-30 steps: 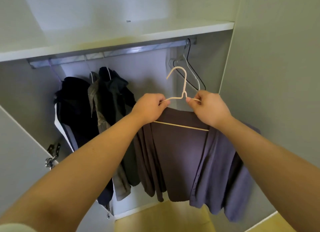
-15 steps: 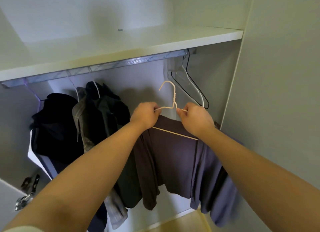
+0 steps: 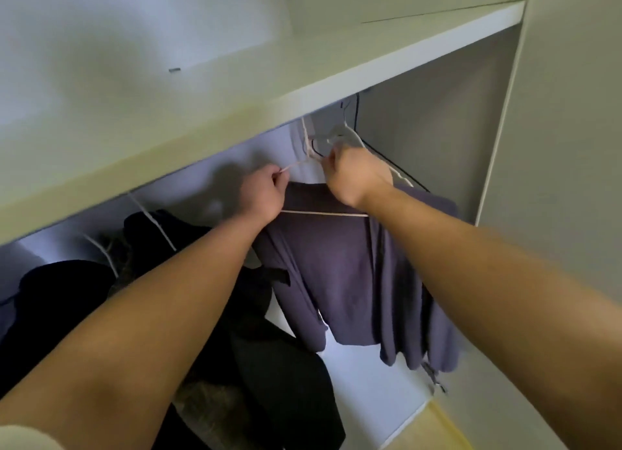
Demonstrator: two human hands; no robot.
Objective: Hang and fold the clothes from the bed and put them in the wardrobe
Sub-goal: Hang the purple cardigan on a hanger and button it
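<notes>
Under the wardrobe shelf point(image 3: 303, 91), we hold the pale hanger point(image 3: 323, 213) by both shoulders: our left hand point(image 3: 266, 194) pinches the left wire, and our right hand point(image 3: 353, 177) is curled round the right wire by the neck. The purple-grey garment point(image 3: 346, 274) hangs over its bar, which runs left to right across us. The hook point(image 3: 305, 140) rises between our hands and vanishes behind the shelf edge, where the rail is hidden, so we cannot tell whether it sits on it. The empty hangers point(image 3: 350, 136) are just beside our right hand.

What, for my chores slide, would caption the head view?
Left hand and right hand grip a cream wire hanger draped with a purple-grey garment, its hook up behind the wardrobe shelf.
</notes>
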